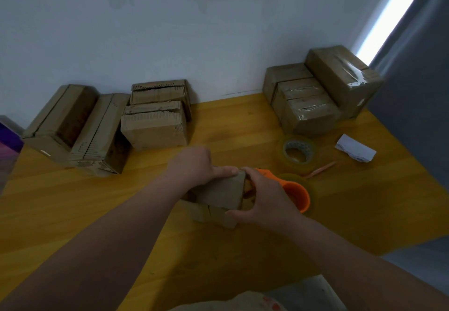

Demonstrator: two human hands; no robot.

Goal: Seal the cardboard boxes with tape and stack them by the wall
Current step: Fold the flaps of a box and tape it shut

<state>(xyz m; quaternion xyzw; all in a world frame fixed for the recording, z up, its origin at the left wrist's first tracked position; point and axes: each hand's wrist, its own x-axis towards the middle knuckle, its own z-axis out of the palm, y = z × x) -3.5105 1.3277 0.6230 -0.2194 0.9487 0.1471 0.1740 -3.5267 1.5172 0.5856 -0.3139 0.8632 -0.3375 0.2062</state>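
A small cardboard box (220, 195) lies on the yellow wooden table (97, 203) in front of me. My left hand (194, 165) holds its far left side, thumb along the top edge. My right hand (264, 195) grips its right end, fingers curled over the flap. An orange tape dispenser (297, 195) sits right behind my right hand. A clear tape roll (297, 154) lies farther back. Several taped boxes (315, 99) are stacked by the wall at the right. Several untaped boxes (109, 126) stand by the wall at the left.
A folded white paper (356, 151) and an orange pencil (320, 170) lie right of the tape roll. A grey curtain (413, 80) hangs at the right past the table edge. A purple object (8, 138) sits at the far left.
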